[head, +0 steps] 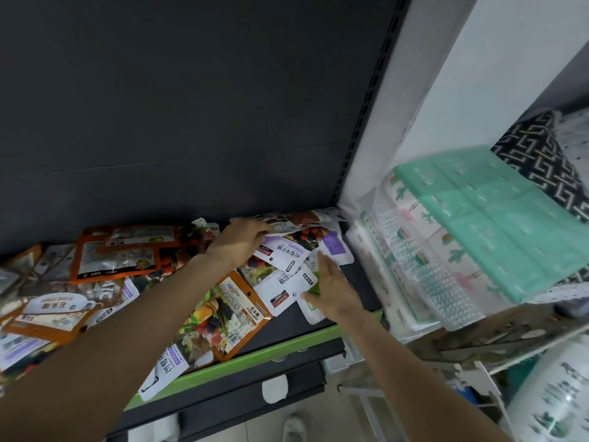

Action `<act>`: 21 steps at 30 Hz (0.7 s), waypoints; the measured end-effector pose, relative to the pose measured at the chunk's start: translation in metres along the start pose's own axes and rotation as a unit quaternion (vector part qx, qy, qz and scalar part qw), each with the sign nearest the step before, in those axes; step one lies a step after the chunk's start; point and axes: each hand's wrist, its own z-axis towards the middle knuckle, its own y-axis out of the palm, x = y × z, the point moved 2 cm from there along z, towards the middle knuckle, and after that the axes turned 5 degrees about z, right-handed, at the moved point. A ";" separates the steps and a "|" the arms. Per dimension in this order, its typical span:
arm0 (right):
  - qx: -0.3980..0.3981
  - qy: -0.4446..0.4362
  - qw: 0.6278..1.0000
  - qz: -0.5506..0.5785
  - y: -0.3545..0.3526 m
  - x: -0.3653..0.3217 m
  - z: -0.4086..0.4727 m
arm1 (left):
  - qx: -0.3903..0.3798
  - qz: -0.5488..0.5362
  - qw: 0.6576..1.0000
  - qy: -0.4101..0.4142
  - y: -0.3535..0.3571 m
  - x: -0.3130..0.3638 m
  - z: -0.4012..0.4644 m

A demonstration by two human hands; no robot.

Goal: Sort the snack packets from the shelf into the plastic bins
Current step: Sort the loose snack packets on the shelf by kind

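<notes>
Several snack packets lie scattered on a dark shelf with a green front edge (pixel 280 347). My left hand (pixel 242 239) reaches to the back of the shelf and its fingers curl over the edge of a fruit-printed packet (pixel 302 232). My right hand (pixel 331 288) lies with straight fingers on a pile of white packets (pixel 287 282), over one with a green corner. An orange packet (pixel 236 309) lies in front between my forearms. More orange packets (pixel 118 253) sit at the left. No plastic bin shows.
To the right stands a white shelf unit holding teal packs (pixel 497 215), a clear patterned roll (pixel 424 250) and a black-and-white patterned cloth (pixel 538 154). A large white roll (pixel 554 397) stands lower right. A dark back panel rises behind the shelf. A white shoe (pixel 294 427) shows on the floor.
</notes>
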 end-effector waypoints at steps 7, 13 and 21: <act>0.168 -0.030 0.985 0.037 -0.043 -0.004 -0.007 | -0.046 -0.005 0.989 0.138 0.050 0.035 -0.012; 0.057 -0.106 0.993 0.001 -0.026 -0.048 0.007 | -0.051 -0.001 0.995 0.090 0.032 -0.018 -0.037; -0.037 -0.146 0.947 -0.284 0.013 -0.071 0.030 | -0.134 0.242 0.960 -0.047 0.028 -0.076 -0.071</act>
